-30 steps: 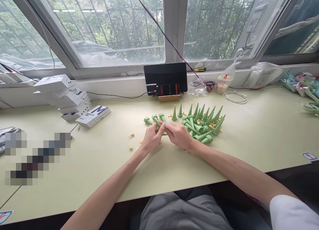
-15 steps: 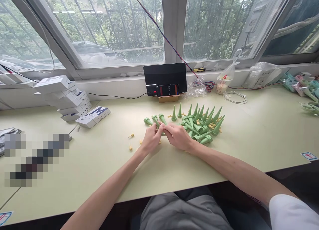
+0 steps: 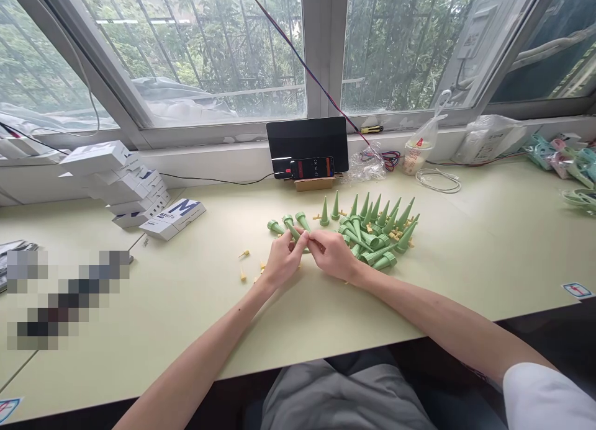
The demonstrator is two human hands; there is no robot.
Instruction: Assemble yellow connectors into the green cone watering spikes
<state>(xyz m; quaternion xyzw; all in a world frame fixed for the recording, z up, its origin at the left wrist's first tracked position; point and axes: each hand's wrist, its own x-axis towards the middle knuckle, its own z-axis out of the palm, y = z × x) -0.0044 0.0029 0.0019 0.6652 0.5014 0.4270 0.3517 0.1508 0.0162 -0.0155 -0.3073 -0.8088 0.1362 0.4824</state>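
Above the middle of the table, my left hand (image 3: 282,256) and my right hand (image 3: 333,251) meet at the fingertips, both closed in a pinch. Whatever they pinch is small and hidden by the fingers. Just behind my left hand lie a few green plant watering spikes (image 3: 302,220) with ribbed caps. A sliver of green shows beneath the joined fingertips. Right of my right hand is a heap of green spikes (image 3: 372,239), some standing point up with yellow valve pieces (image 3: 397,234) at their bases. Loose small yellow pieces (image 3: 243,276) lie left of my left hand.
A phone (image 3: 313,167) showing a timer leans on a black screen (image 3: 307,138) at the back. White boxes (image 3: 135,185) are stacked at left. A bagged cup (image 3: 416,156), a white cable (image 3: 437,180) and wrapped coloured items (image 3: 559,157) stand at back right.
Both hands stay together in nearly the same place, with only slight finger movement. The spikes and yellow pieces lie as before; the view has shifted a little.
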